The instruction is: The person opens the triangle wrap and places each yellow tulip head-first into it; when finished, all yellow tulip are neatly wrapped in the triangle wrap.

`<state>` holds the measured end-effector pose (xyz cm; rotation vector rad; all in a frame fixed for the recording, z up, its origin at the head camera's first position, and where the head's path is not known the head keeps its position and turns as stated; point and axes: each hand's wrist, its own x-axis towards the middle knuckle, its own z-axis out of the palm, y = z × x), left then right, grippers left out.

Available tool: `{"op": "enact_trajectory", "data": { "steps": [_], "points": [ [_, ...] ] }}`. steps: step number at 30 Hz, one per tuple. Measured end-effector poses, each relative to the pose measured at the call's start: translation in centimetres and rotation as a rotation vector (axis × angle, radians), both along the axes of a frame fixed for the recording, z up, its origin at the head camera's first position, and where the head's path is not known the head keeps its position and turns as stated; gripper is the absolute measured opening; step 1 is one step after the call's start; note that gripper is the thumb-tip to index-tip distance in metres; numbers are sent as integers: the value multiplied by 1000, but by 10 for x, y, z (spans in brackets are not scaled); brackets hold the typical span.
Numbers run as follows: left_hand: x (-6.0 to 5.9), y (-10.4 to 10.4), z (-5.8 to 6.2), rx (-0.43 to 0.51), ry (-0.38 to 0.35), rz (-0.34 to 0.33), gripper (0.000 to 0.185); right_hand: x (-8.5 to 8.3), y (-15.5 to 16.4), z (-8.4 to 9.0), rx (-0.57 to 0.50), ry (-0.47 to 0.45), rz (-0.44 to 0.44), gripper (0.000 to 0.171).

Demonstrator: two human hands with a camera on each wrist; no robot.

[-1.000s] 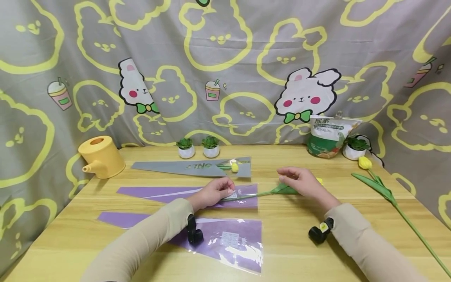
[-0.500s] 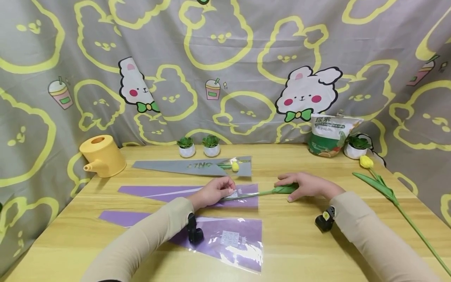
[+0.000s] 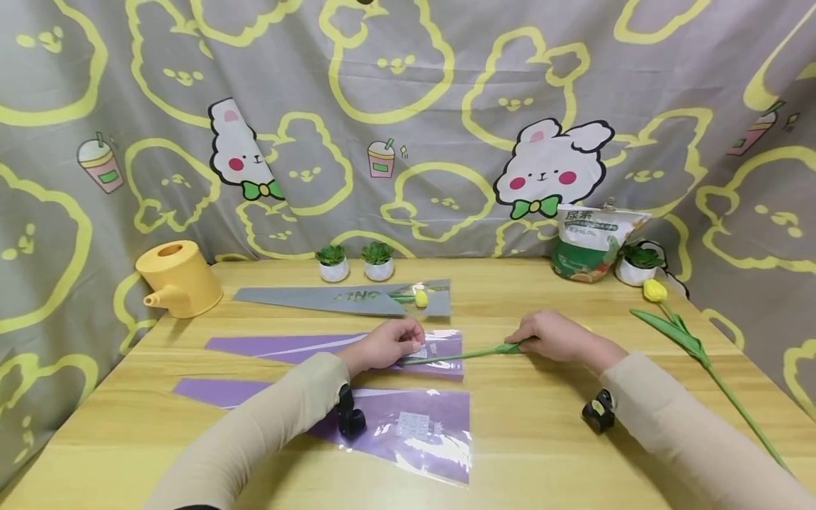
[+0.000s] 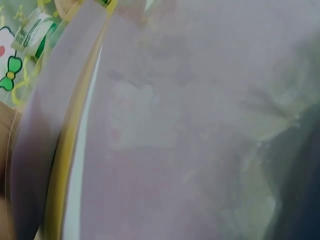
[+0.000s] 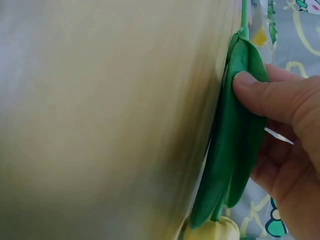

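Observation:
On the wooden table (image 3: 510, 453) my left hand (image 3: 389, 345) pinches the open mouth of a purple and clear flower sleeve (image 3: 287, 346). My right hand (image 3: 553, 336) grips a yellow tulip by its green leaves (image 5: 235, 135), thumb on top. The tulip's stem (image 3: 446, 355) runs left with its tip at the sleeve's mouth. Its yellow bud (image 5: 212, 231) shows below the leaves in the right wrist view. The left wrist view holds only blurred purple sleeve film (image 4: 175, 140).
A second purple sleeve (image 3: 395, 428) lies near me. A grey sleeve (image 3: 344, 299) holding a tulip lies behind. Another tulip (image 3: 685, 340) lies at the right. A yellow watering can (image 3: 180, 278), three small potted plants (image 3: 333, 263) and a bag (image 3: 589, 241) stand at the back.
My right hand has come down onto the tulip's leaves and closed on them, and the stem has slid a little left toward the sleeve. The left hand stays put.

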<state>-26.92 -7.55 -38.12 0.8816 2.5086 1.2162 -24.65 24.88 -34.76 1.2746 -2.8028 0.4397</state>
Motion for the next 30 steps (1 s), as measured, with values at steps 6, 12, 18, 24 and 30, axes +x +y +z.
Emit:
{"op": "enact_trajectory", "data": {
  "steps": [6, 12, 18, 24, 30],
  "points": [
    [4, 1, 1, -21, 41, 0, 4, 8, 4, -5, -116, -132, -112, 21],
    [5, -1, 3, -18, 76, 37, 5, 15, -3, -10, -287, -263, -296, 20],
    [7, 0, 9, -52, 106, 50, 6, 17, -17, -12, -391, -328, -336, 10],
    [7, 3, 10, -50, 124, 59, 8, 15, -30, -15, -468, -359, -363, 5],
    [7, 5, 10, -56, 121, 66, 8, 11, -42, -19, -505, -382, -365, 5]
  ]
}}
